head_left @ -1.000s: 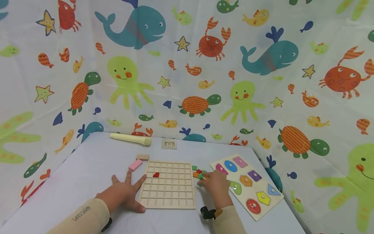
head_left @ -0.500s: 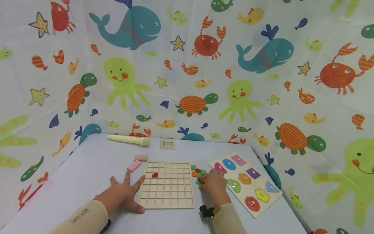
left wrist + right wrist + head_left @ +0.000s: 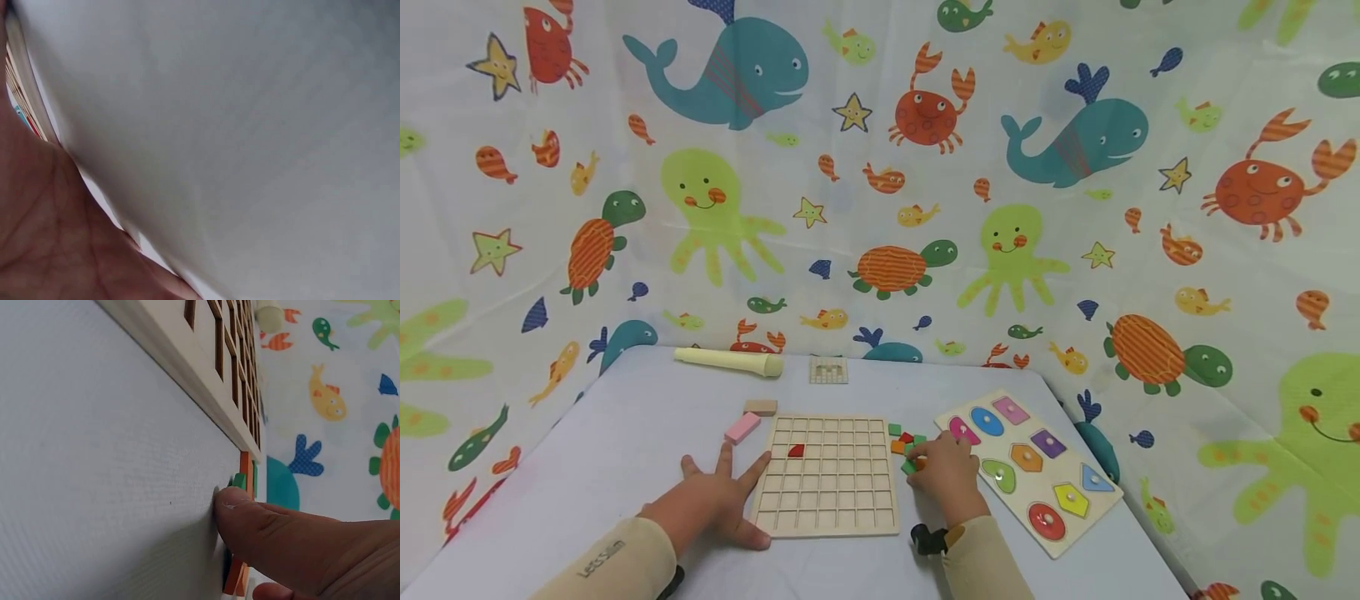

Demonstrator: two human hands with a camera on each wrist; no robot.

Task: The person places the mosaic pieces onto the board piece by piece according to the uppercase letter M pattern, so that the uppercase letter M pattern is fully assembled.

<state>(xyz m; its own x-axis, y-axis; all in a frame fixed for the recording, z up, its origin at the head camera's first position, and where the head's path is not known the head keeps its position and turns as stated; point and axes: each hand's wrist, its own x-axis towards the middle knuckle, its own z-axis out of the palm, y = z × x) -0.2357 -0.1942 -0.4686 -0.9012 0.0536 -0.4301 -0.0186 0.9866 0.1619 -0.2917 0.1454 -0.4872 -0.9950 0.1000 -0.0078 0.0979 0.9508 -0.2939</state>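
Note:
A square wooden grid board lies flat on the table, with one red piece with a curved edge in a cell at its upper left. My left hand rests on the table at the board's left edge, fingers spread and a fingertip against the rim. Right of the board, my right hand reaches into a small pile of green tiles, orange tiles and a red piece. Its thumb is down beside a green tile; whether it pinches one is hidden.
A shape puzzle board with knobbed pieces lies to the right. Behind the left hand are a pink block and a tan block. A cream microphone-shaped object and a small pale gridded piece lie at the back.
My right fingertips have shifted slightly toward the board, and an orange tile by them has moved a little nearer me. The left hand keeps its place; the head view has shifted slightly.

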